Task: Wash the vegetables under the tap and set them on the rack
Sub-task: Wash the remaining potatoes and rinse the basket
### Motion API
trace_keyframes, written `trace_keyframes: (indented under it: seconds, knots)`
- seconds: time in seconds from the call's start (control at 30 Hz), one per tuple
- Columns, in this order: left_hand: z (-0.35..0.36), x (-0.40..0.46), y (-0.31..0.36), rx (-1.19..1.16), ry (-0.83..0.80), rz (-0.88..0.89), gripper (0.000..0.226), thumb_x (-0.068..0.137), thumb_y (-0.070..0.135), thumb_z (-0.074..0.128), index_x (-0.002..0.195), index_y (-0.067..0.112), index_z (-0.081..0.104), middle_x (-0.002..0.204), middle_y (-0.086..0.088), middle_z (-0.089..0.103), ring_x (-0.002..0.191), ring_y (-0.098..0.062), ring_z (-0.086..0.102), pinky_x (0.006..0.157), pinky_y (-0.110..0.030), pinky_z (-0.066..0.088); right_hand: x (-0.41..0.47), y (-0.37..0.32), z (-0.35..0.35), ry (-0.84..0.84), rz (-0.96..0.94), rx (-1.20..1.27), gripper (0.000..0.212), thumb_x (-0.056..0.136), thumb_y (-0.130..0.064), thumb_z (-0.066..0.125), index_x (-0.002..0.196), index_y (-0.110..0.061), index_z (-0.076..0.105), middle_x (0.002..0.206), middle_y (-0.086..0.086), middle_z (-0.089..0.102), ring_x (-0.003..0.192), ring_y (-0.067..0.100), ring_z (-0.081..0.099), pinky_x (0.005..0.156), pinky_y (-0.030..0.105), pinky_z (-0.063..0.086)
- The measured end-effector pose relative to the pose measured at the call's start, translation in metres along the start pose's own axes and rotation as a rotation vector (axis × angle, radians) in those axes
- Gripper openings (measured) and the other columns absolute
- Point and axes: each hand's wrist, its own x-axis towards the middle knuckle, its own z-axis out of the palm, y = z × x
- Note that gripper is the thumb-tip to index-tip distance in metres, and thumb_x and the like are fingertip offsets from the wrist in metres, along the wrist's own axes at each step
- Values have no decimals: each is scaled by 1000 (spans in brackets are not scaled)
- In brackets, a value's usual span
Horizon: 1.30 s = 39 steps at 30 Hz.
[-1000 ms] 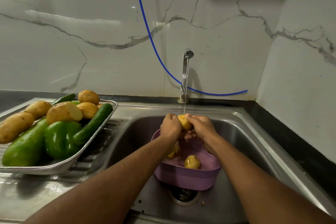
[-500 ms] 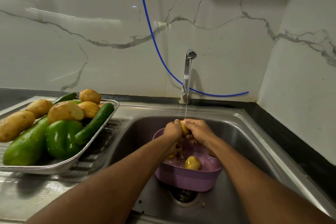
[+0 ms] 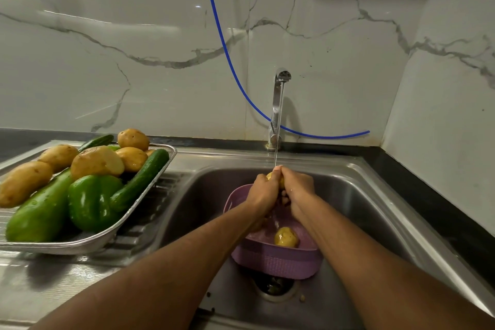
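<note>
A small yellow potato (image 3: 270, 176) is clasped between my left hand (image 3: 263, 191) and my right hand (image 3: 298, 189), right under the thin stream from the tap (image 3: 278, 104). Only a sliver of it shows between the fingers. Below my hands a purple basket (image 3: 278, 260) stands in the sink (image 3: 356, 203), with another wet potato (image 3: 286, 237) lying in it. On the drainboard at the left, a metal rack tray (image 3: 88, 245) carries several potatoes (image 3: 96, 162), a green pepper (image 3: 92, 201), cucumbers (image 3: 140, 179) and a large green vegetable (image 3: 40, 211).
A blue hose (image 3: 227, 53) hangs down the marble wall and runs behind the tap. The sink drain (image 3: 273, 285) lies under the basket's near side. A dark counter strip (image 3: 428, 203) borders the sink on the right.
Both hands have closed tighter round the potato and rubbed it under the water, so less of it shows. The basket and tray have stayed put.
</note>
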Motion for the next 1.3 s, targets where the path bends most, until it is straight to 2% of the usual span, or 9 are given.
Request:
trace_keyframes:
  seconds: [0.07,0.33,0.4,0.53,0.67,0.8,0.93,1.07,1.3]
  knots:
    - [2,-1,1,-29,2,2,52,108,52,32,110,7,58,75,-2,62,58,-8,57,58,-24,47,-2,-1,1,-2,20,22,30,94,-39,70,89,-9,71,60,3,58,51,14,51,47,26,40]
    - [4,4,3,-108,169,-91,58,107,54,34,119,4,60,74,-4,64,55,-11,57,47,-24,43,-7,-6,-1,-198,-3,20,29,101,-36,60,99,-9,69,78,11,62,64,17,55,60,29,48]
    - [0,6,1,-91,160,-62,58,107,55,33,120,5,59,80,-5,65,62,-12,59,54,-27,49,-6,-5,1,-221,13,67,26,100,-33,60,100,-8,68,86,13,67,72,20,62,68,36,55]
    - [-4,4,-4,-28,159,44,44,107,53,36,124,16,51,108,-8,66,100,-22,66,93,-45,57,-11,-4,2,-213,34,72,26,102,-34,58,103,-11,69,97,16,73,94,29,71,87,45,60]
    - [-4,1,-5,12,163,132,39,107,53,38,121,19,52,106,-4,65,98,-18,65,87,-38,57,-12,-5,7,-146,39,88,23,101,-35,61,99,-13,67,96,14,71,91,25,69,90,43,59]
    - [0,1,-6,26,179,164,39,105,55,40,117,21,54,104,-3,67,96,-19,67,90,-43,58,-12,-8,9,-97,33,115,25,100,-35,63,104,-11,70,96,13,71,89,25,68,86,40,58]
    - [-2,3,-3,-84,224,88,42,106,55,39,120,18,55,106,-6,67,99,-21,66,92,-44,57,-13,-7,9,-172,7,107,26,101,-39,62,104,-15,70,99,12,73,94,26,70,88,42,59]
    - [-6,4,-4,-129,218,25,45,105,54,39,120,15,57,108,-9,68,102,-24,67,97,-49,55,-12,-7,5,-284,53,165,19,104,-26,57,104,-11,69,100,16,71,98,28,69,99,49,57]
    - [-8,-1,-5,114,147,170,32,106,49,42,121,22,51,105,-2,65,98,-19,66,94,-48,57,-8,-3,3,-238,183,216,26,96,-30,67,110,-9,68,106,19,73,103,35,69,96,53,57]
